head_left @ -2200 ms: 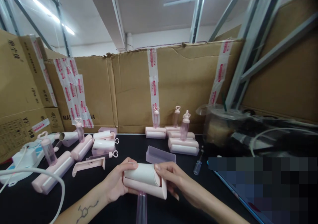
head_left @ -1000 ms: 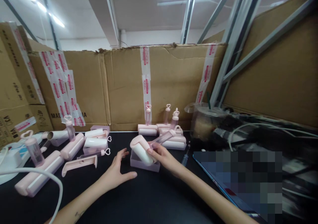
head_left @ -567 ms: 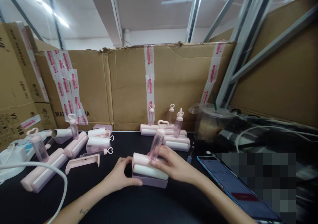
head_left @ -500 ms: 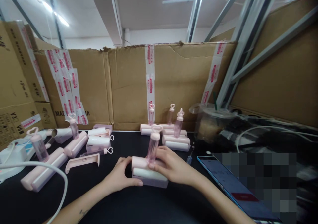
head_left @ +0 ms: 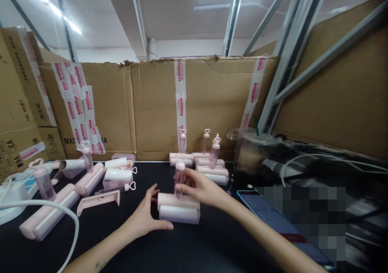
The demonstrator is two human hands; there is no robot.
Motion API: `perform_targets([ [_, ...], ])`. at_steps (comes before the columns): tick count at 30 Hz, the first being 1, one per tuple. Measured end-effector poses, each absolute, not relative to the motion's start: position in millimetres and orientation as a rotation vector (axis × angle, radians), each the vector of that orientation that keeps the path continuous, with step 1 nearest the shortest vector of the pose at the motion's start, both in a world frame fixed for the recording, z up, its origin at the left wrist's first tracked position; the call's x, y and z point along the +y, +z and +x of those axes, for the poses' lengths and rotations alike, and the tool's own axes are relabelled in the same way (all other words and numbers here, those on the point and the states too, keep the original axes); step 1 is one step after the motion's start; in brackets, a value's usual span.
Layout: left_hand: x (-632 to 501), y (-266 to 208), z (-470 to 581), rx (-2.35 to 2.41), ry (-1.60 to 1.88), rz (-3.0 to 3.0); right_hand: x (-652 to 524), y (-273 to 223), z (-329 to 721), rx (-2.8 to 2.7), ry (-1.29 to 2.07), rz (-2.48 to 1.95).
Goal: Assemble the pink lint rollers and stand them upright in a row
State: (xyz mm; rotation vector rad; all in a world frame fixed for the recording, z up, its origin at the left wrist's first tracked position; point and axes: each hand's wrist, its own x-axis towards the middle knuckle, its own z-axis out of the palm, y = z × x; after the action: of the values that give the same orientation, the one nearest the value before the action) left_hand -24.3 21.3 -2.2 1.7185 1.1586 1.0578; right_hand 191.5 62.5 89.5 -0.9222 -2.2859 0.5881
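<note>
A pale pink case with a white roll along its front (head_left: pixel 178 214) lies on the black table in front of me. From its top rises a clear pink tube (head_left: pixel 179 178) capped with a heart-shaped loop. The thumb and fingers of my right hand (head_left: pixel 200 188) are closed round this tube. My left hand (head_left: pixel 145 214), thumb and fingers spread, is at the case's left end and holds nothing. Whether its fingertips touch the case, I cannot tell.
Similar pink cases with upright tubes stand at the back (head_left: pixel 212 172) and at left (head_left: pixel 50 212). A loose pink bracket (head_left: pixel 98 201) lies left of my hands. To the right are a phone (head_left: pixel 281 224) and a lidded drink cup (head_left: pixel 251 152). Cardboard (head_left: pixel 154 107) walls the back.
My right hand has gone from the case's top up to the tube. The case's white front now shows more fully. My left fingers have opened wider, and the whole view has shifted slightly.
</note>
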Motion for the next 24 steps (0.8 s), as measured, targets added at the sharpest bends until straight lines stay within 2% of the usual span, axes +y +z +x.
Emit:
perform_targets([
  [6,28,-18,-25,1.199,1.029,1.815,136,101,193,-2.156,0.383,-1.045],
  [16,24,-5,-29,1.204,0.921,1.946,179,79,195,-1.943,0.087,-1.263],
  [21,-8,56,-35,1.124,0.608,2.274,145,73,195,-1.869,-0.051,-1.189],
  [24,-48,109,-67,1.034,0.589,2.357,99,60,204,-2.072,-0.233,-0.942],
])
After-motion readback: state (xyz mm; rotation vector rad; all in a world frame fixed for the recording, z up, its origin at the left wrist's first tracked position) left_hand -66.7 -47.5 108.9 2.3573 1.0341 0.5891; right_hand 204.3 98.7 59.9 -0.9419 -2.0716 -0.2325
